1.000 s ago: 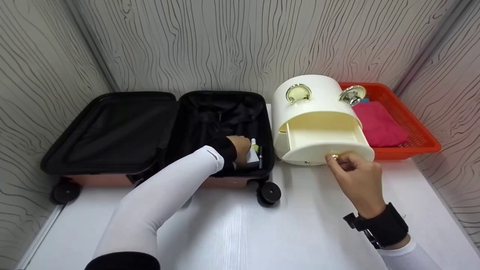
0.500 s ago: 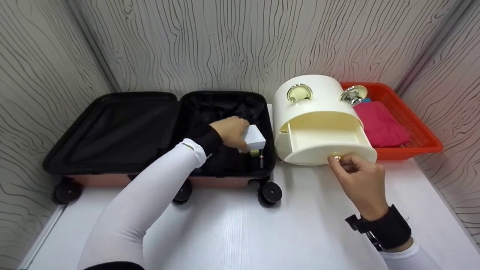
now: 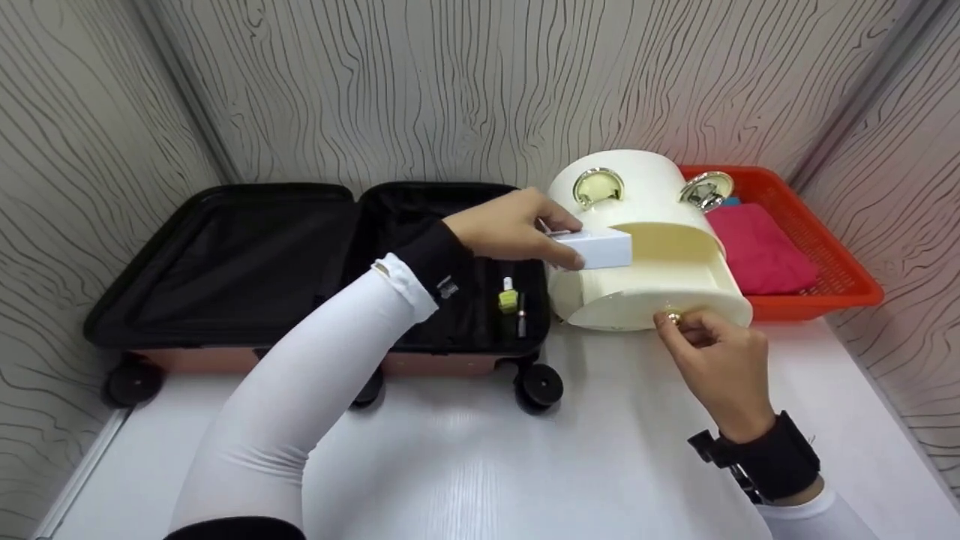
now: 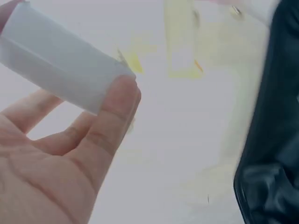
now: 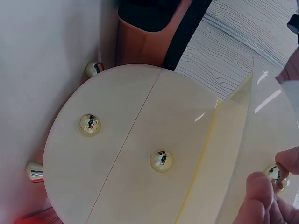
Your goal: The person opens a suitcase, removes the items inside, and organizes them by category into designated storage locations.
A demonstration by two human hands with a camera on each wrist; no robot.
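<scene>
My left hand [image 3: 517, 229] grips a small white box [image 3: 604, 249] between thumb and fingers. The box is held above the left side of a pulled-out drawer [image 3: 630, 309], the top one of a cream rounded storage box [image 3: 637, 184]. In the left wrist view, the white box [image 4: 60, 56] lies slantwise across the fingers. My right hand [image 3: 720, 367] pinches the drawer's gold knob [image 3: 673, 318]. In the right wrist view, the same knob [image 5: 276, 176] sits between thumb and fingertips, and two lower drawer fronts appear shut.
An open suitcase [image 3: 225, 277] with black lining lies on the left. Inside it are a small yellow-green bottle [image 3: 508, 300] and a slim dark tube [image 3: 521, 319]. Behind the storage box on the right, an orange-red basket [image 3: 844, 281] holds pink cloth [image 3: 761, 251].
My left hand has lifted the white box out of the suitcase and carried it right, over the drawer. The right hand stays on the knob, and the drawer has hardly moved.
</scene>
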